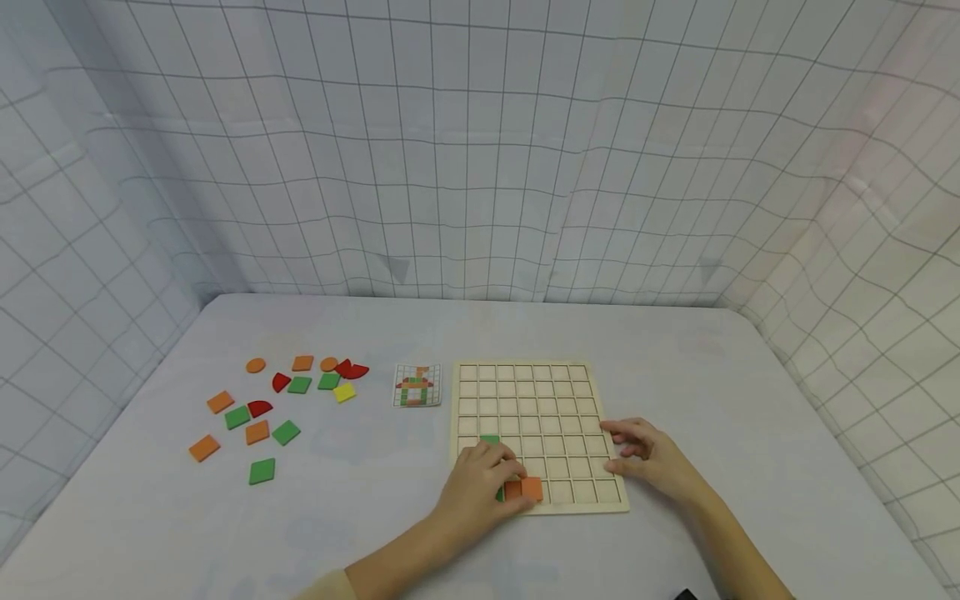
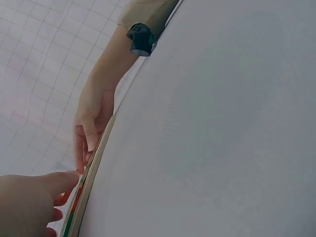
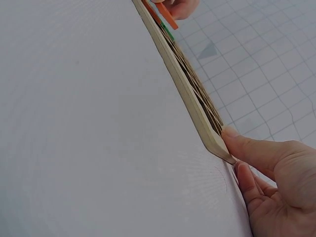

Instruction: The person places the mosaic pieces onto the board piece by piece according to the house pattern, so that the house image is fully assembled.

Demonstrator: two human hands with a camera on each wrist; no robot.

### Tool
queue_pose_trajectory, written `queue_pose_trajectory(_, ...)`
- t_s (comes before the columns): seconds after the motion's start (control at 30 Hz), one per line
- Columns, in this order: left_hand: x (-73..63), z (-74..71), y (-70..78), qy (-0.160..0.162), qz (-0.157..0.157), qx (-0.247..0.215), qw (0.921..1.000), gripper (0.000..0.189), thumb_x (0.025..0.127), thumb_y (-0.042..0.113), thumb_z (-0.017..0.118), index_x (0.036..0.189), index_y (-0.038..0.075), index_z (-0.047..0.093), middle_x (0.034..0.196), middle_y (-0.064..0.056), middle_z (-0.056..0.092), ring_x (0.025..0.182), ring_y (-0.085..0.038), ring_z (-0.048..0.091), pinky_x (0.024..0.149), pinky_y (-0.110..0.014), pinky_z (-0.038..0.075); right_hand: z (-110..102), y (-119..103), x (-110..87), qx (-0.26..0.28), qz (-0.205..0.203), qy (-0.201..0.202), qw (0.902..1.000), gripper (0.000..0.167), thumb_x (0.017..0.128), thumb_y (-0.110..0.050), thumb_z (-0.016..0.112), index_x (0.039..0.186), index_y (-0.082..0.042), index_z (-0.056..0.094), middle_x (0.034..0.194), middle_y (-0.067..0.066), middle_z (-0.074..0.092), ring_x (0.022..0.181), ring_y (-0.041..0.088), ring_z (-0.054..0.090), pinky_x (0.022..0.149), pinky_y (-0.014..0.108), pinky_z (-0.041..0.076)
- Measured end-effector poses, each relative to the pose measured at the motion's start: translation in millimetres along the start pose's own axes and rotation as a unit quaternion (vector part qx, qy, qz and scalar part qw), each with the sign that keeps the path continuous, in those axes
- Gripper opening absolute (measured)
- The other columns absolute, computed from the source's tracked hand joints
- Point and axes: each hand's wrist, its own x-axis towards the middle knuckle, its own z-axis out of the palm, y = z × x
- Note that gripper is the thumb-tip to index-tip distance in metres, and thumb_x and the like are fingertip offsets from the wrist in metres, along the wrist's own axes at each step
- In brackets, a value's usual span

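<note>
A pale wooden grid board (image 1: pixel 561 425) lies on the table, with green and orange square tiles in its near-left cells. Over that corner my left hand (image 1: pixel 483 483) pinches an orange square tile (image 1: pixel 532 489) between thumb and fingers. In the right wrist view this orange tile (image 3: pixel 166 16) is tilted above the board. Beside it an orange tile (image 1: pixel 513 490) sits in a cell, and a green tile (image 1: pixel 490 439) shows beyond the fingers. My right hand (image 1: pixel 656 462) rests with thumb and a fingertip against the board's right edge, its other fingers loosely bent.
A pattern card (image 1: pixel 417 386) lies left of the board. Farther left are scattered loose pieces: orange squares (image 1: pixel 257 432), green squares (image 1: pixel 262 471), red quarter-circle pieces (image 1: pixel 260 408), orange discs (image 1: pixel 256 365) and a yellow square (image 1: pixel 344 392). A grid-patterned curtain (image 1: pixel 487 167) encloses the table.
</note>
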Motion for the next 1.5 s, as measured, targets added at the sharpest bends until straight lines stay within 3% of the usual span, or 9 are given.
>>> queue_pose_trajectory(0.27,-0.1,8.1,4.5,0.0,-0.001,0.027,0.9996,0.027,0.073,0.042,0.071,0.085,0.018,0.066,0.092,0.008,0.054,0.084,-0.01,0.043,0.079,-0.028,0.036,-1,-4,-0.5,0.002,0.012,-0.004,0.9999,0.058,0.074,-0.013,0.075,0.125,0.001,0.052,0.107,0.015,0.049,0.086,0.011,0.05,0.075,0.017,0.043)
queue_pose_trajectory(0.83,0.7,12.7,7.8,-0.015,-0.029,0.031,0.999,0.03,0.072,0.045,0.071,0.086,0.019,0.067,0.093,0.009,0.054,0.087,-0.011,0.043,0.085,-0.032,0.035,-2,-3,-2.0,-0.009,0.009,0.007,0.9999,0.057,0.073,-0.013,0.076,0.123,0.001,0.053,0.107,0.013,0.05,0.085,0.009,0.05,0.074,0.017,0.043)
queue_pose_trajectory(1.1,0.4,13.5,7.0,-0.009,-0.026,0.032,0.9991,0.03,0.071,0.046,0.071,0.086,0.02,0.067,0.093,0.009,0.053,0.088,-0.011,0.043,0.086,-0.033,0.035,-2,-3,-2.2,-0.01,0.007,0.002,0.9999,0.057,0.073,-0.013,0.076,0.124,0.001,0.053,0.107,0.014,0.05,0.086,0.009,0.05,0.075,0.017,0.043)
queue_pose_trajectory(1.33,2.8,5.9,4.3,0.026,-0.032,-0.049,0.998,0.029,0.069,0.035,0.076,0.089,0.016,0.068,0.091,0.008,0.055,0.088,-0.01,0.047,0.084,-0.036,0.038,-1,-3,-1.4,-0.009,0.013,-0.001,0.9999,0.057,0.074,-0.014,0.075,0.124,0.0,0.053,0.108,0.015,0.05,0.086,0.01,0.05,0.075,0.017,0.043)
queue_pose_trajectory(1.5,4.9,-9.2,-6.6,0.022,-0.061,-0.073,0.9952,0.029,0.071,0.034,0.076,0.093,0.016,0.068,0.093,0.008,0.056,0.087,-0.009,0.047,0.084,-0.04,0.039,0,-4,-1.2,-0.007,0.013,0.0,0.9999,0.057,0.074,-0.014,0.075,0.124,0.0,0.053,0.108,0.014,0.05,0.086,0.01,0.05,0.075,0.017,0.043)
